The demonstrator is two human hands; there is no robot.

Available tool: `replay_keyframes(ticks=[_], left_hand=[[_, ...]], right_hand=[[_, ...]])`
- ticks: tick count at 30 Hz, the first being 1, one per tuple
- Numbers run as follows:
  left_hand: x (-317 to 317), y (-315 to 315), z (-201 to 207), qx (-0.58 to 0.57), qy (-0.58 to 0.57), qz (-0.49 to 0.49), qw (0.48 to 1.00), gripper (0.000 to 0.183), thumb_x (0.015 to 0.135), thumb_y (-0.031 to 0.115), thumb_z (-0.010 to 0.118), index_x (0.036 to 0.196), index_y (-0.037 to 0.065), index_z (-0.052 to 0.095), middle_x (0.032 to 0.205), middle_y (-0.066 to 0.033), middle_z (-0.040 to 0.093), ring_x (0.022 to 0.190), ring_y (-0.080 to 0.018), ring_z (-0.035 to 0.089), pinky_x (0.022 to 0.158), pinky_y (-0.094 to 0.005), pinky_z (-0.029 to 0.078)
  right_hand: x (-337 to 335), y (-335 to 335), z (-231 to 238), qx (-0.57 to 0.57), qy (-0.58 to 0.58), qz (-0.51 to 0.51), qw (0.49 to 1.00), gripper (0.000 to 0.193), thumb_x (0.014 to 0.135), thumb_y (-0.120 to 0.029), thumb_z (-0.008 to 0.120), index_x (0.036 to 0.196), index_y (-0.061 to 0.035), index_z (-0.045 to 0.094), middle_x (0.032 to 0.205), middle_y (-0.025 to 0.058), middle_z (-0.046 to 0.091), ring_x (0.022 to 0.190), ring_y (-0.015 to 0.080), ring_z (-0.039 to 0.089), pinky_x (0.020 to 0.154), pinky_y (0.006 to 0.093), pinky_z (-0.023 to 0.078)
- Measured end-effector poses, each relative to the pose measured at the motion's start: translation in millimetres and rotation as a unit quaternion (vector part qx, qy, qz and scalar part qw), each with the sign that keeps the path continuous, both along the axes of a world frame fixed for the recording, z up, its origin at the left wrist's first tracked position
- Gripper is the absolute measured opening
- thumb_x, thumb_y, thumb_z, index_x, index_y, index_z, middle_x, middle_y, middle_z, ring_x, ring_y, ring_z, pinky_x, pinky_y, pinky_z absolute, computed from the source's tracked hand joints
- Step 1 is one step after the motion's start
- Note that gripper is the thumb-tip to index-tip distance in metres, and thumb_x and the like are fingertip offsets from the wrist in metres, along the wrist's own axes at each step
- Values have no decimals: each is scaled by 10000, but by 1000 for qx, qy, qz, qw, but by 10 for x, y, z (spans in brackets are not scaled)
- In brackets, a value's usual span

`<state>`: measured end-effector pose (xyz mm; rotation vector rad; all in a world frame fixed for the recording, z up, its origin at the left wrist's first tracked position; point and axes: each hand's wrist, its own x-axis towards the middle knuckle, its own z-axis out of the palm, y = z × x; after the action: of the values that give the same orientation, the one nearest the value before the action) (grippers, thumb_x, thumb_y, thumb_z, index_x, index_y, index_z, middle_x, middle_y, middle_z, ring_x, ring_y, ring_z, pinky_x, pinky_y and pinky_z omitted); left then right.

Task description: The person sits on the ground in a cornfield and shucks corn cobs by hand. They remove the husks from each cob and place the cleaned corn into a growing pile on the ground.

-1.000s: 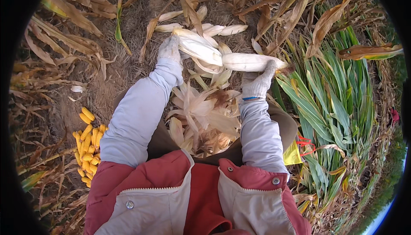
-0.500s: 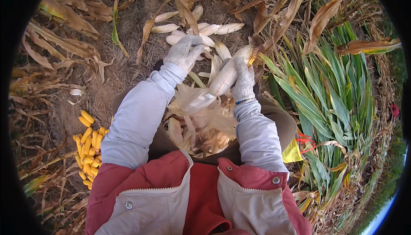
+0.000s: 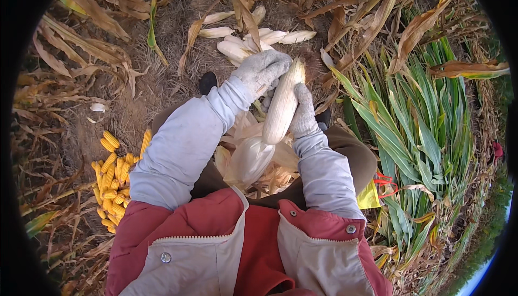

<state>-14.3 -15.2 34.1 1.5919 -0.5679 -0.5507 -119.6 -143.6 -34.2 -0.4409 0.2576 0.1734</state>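
An ear of corn (image 3: 281,104) in its pale husk stands tilted between my gloved hands, brown silk at its far end. My right hand (image 3: 304,113) is wrapped round it, thumb on the right side and fingertips showing past its left edge. Fingers bent, my left hand (image 3: 263,73) is closed against the left side of the ear near its silk end; its fingertips are partly hidden. Loose pale husks (image 3: 251,158) lie below, between my legs. Beyond my left hand lie several unhusked ears (image 3: 234,50) on the soil.
Husked yellow cobs (image 3: 110,182) are heaped at my left. Cut green stalks and leaves (image 3: 426,123) spread along the right, with a yellow bag (image 3: 368,196) with red handles beside my right knee. Dry brown corn leaves (image 3: 372,21) hang across the far side.
My left hand has moved right, from the unhusked ears to the held ear. The ear has turned more upright and its yellow kernels no longer show. My right hand has shifted slightly nearer.
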Motion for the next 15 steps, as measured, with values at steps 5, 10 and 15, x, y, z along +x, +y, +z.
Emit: replay_keyframes(ticks=[5, 10, 15], left_hand=[[13, 4, 162, 103, -8, 7, 995, 352, 919, 281, 626, 1130, -1, 640, 980, -108, 678, 837, -174, 643, 728, -306, 522], [182, 98, 18, 153, -99, -21, 983, 364, 851, 292, 665, 1043, -17, 663, 882, -139, 695, 827, -249, 664, 770, -353, 517], [148, 91, 183, 218, -134, -21, 967, 293, 845, 248, 649, 958, -22, 648, 768, -114, 662, 736, -228, 646, 709, -350, 511]], right_hand=[[25, -5, -177, -94, 16, 7, 995, 608, 860, -514, 594, 1244, -47, 529, 1010, 163, 647, 853, 301, 661, 750, 416, 575], [54, 88, -166, -250, -3, -69, 966, 571, 882, -368, 650, 1317, -42, 478, 1017, 133, 639, 831, 240, 658, 720, 370, 576], [43, 42, -251, -321, -14, -52, 946, 550, 898, -305, 645, 1338, -35, 455, 1024, 114, 628, 811, 221, 655, 704, 349, 574]])
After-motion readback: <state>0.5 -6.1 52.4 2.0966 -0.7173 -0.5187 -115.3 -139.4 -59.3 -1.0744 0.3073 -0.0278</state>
